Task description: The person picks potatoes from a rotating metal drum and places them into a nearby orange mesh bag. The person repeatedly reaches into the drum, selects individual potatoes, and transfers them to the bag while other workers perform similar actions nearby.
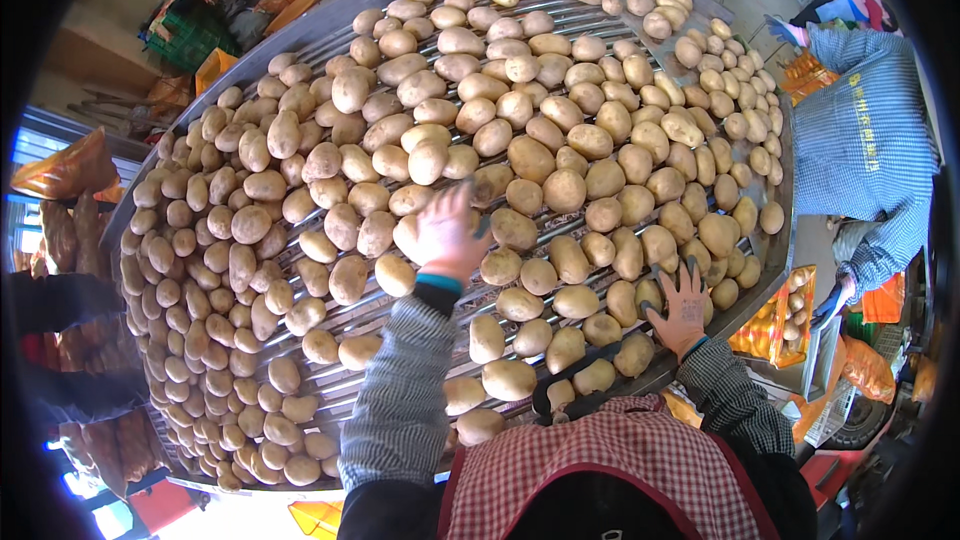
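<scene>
Many potatoes (564,190) lie on a sorting table of metal rollers (352,386), piled closest on the left side. My left hand (451,232), in a glove with dark fingertips, is over the middle of the rollers, somewhat blurred, among potatoes; whether it grips one cannot be told. My right hand (681,306), gloved the same way, rests with fingers spread on potatoes near the table's front right edge. It holds nothing. A black strap or bar (574,369) lies near the front edge, by several potatoes.
A metal rim (772,274) borders the table. A co-worker in a checked smock (855,127) stands at the right, near an orange mesh bag of potatoes (791,319). Another person's dark sleeves (71,304) reach in at the left. Green crates (191,34) stand at the upper left.
</scene>
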### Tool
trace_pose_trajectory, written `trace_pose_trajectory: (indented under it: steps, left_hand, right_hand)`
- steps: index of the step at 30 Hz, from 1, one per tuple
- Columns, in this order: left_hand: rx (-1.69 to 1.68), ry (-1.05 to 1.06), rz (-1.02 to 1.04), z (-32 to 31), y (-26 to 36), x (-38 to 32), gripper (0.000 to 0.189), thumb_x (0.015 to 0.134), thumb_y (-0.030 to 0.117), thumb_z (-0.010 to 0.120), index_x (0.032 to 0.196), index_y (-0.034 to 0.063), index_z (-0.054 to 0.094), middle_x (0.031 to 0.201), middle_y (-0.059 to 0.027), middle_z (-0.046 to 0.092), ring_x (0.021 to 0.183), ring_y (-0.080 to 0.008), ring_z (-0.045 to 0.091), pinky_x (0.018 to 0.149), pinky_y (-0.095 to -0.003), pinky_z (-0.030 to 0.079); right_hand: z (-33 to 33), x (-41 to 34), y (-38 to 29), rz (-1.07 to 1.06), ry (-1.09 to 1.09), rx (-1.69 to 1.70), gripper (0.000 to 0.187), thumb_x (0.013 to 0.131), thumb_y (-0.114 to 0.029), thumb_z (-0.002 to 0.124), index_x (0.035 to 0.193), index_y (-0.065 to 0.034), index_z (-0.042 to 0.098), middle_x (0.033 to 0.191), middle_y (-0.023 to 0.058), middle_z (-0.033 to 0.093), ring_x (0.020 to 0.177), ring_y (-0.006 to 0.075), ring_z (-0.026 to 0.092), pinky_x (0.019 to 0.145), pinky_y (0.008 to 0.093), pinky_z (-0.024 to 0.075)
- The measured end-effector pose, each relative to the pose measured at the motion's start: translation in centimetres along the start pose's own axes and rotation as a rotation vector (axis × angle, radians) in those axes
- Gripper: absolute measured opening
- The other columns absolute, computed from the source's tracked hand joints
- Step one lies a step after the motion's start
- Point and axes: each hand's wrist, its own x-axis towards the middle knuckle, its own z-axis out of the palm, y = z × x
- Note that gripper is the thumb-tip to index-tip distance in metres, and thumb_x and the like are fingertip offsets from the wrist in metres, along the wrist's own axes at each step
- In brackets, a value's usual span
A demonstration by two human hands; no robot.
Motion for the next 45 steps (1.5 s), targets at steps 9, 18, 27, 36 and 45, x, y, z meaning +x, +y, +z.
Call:
trace_pose_trajectory:
  steps: [9, 18, 27, 36, 45]
  left_hand:
    - [-0.229, -0.057, -0.112, 0.9, 0.2, 3.8, 0.070, 0.064, 0.019, 0.081, 0.126, 0.0063, 0.054, 0.122, -0.0174, 0.057, 0.107, -0.0301, 0.061, 0.091, -0.0389, 0.051]
    - [-0.840, -0.139, 0.101, -2.8, 7.0, -9.7, 0.074, 0.064, 0.013, 0.079, 0.132, 0.0030, 0.051, 0.125, -0.0164, 0.056, 0.117, -0.0277, 0.053, 0.104, -0.0397, 0.040]
    - [0.314, 0.512, -0.550, -6.8, -21.4, -8.6, 0.067, 0.083, 0.044, 0.068, 0.137, 0.0109, 0.047, 0.136, -0.0231, 0.047, 0.123, -0.0381, 0.049, 0.105, -0.0511, 0.036]
    - [0.139, -0.142, -0.503, -4.8, -6.4, 3.6, 0.088, 0.082, 0.066, 0.054, 0.145, 0.0062, 0.035, 0.144, -0.0258, 0.039, 0.134, -0.0408, 0.037, 0.110, -0.0611, 0.023]
    - [-0.074, -0.293, -0.051, -1.3, 5.9, -8.2, 0.075, 0.078, 0.047, 0.067, 0.141, 0.0128, 0.043, 0.150, -0.0217, 0.031, 0.136, -0.0410, 0.033, 0.111, -0.0592, 0.024]
  right_hand:
    - [1.0, -0.9, 0.9, -0.009, 0.289, 0.262, 0.067, 0.079, -0.030, 0.070, 0.138, -0.0084, 0.046, 0.143, 0.0227, 0.038, 0.138, 0.0430, 0.024, 0.112, 0.0570, 0.0206]
    - [-2.8, 1.1, -13.2, -0.117, -0.374, 1.964, 0.050, 0.093, -0.016, 0.059, 0.138, 0.0005, 0.044, 0.128, 0.0118, 0.054, 0.117, 0.0211, 0.055, 0.100, 0.0339, 0.0451]
    - [4.6, 2.4, -3.7, -0.124, -0.335, 1.832, 0.043, 0.099, -0.034, 0.051, 0.131, -0.0040, 0.050, 0.120, 0.0097, 0.058, 0.110, 0.0220, 0.058, 0.095, 0.0387, 0.0504]
    - [5.7, 4.0, -1.9, 0.007, -0.591, 2.232, 0.059, 0.097, -0.047, 0.048, 0.139, -0.0056, 0.046, 0.118, 0.0077, 0.060, 0.105, 0.0228, 0.058, 0.095, 0.0424, 0.0458]
    - [4.6, 4.1, -1.5, 0.016, -0.623, 2.264, 0.061, 0.096, -0.051, 0.049, 0.138, -0.0080, 0.048, 0.115, 0.0061, 0.062, 0.107, 0.0202, 0.058, 0.088, 0.0390, 0.0512]
